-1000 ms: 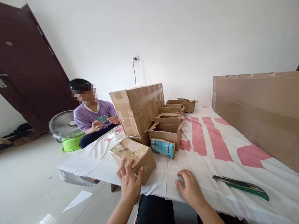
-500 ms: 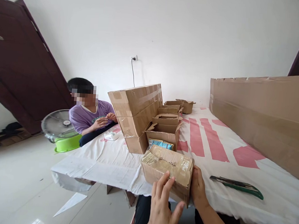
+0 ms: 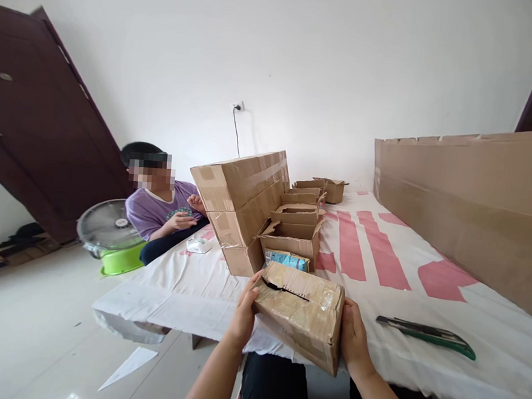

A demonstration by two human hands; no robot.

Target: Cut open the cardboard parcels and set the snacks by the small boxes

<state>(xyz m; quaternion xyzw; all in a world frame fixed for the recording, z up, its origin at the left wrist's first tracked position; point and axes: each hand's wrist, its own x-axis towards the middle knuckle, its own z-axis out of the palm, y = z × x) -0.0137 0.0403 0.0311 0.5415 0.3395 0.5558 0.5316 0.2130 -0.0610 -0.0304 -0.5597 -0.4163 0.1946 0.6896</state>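
Between my hands is a taped brown cardboard box [image 3: 301, 311] at the table's front edge, slightly tilted toward me. A dark slit runs along the seam of its top, widest at the left end. My left hand [image 3: 244, 313] grips the box's left end, with the thumb near the slit. On the right end, my right hand [image 3: 354, 336] presses with its fingers partly hidden behind the box. Just beyond the box lies a blue printed packet [image 3: 289, 260]. A green-handled utility knife [image 3: 427, 336] rests on the cloth to the right of my right hand.
Taped boxes [image 3: 242, 213] form a stack at left centre, beside a row of open cardboard boxes [image 3: 293, 241]. A long cardboard panel [image 3: 466, 207] stands at right. A person in a purple shirt [image 3: 163, 207] sits left, near a fan [image 3: 106, 228] and a white object [image 3: 199, 245].
My left hand has moved from the box's top front to its left end and taken hold there. The top seam now gapes at its left. My right hand stays on the right end.
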